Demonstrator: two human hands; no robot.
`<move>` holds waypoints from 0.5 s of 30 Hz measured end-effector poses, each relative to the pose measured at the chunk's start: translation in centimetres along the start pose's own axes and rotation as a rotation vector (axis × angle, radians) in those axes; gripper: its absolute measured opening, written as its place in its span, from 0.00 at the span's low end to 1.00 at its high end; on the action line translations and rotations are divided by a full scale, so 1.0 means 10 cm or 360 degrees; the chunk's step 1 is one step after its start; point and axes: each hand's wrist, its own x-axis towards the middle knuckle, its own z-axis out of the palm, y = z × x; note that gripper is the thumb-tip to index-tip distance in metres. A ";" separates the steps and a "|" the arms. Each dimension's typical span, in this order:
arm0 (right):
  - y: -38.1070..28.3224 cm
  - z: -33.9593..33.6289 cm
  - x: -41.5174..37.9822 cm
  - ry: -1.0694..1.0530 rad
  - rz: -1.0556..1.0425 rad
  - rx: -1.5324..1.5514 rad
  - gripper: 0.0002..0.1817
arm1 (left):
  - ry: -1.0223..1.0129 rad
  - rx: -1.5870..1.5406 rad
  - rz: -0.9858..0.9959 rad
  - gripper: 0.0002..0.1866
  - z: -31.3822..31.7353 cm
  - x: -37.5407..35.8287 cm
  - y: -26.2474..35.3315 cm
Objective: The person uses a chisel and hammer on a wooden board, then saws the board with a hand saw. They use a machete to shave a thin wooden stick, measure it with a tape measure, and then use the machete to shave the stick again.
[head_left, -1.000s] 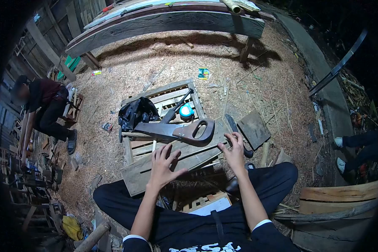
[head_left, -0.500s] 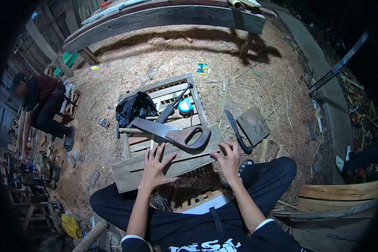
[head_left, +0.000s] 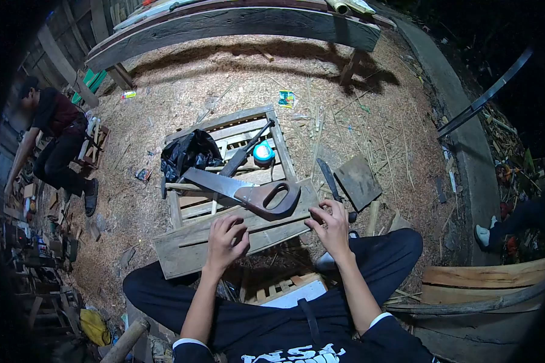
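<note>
Wood shavings cover the floor (head_left: 224,91) around the pallet (head_left: 281,148), where the saw (head_left: 254,196) lies, its handle over the board (head_left: 184,257). On the saw's near side, a thin strip (head_left: 277,224) runs along the board. The left hand (head_left: 226,243), half open with curled fingers, is over the strip, nearer than the saw's blade. Just right of the saw's handle, the right hand (head_left: 331,230) narrows at the strip's end; whether it pinches it, I cannot tell. Beyond the saw are a tape measure (head_left: 263,153) and black bag (head_left: 191,156).
</note>
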 end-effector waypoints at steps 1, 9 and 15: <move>0.01 0.03 -0.01 -0.0003 0.0000 0.0000 0.17 | 0.0000 0.0000 -0.0003 0.13 0.00 -0.01 -0.01; -0.19 0.15 0.03 -0.0068 -0.0045 -0.0047 0.16 | 0.0027 0.0202 0.0019 0.11 -0.09 -0.03 -0.07; -0.10 0.19 0.01 -0.0055 0.0128 0.0030 0.20 | 0.0014 0.0271 -0.0151 0.13 -0.27 -0.12 -0.18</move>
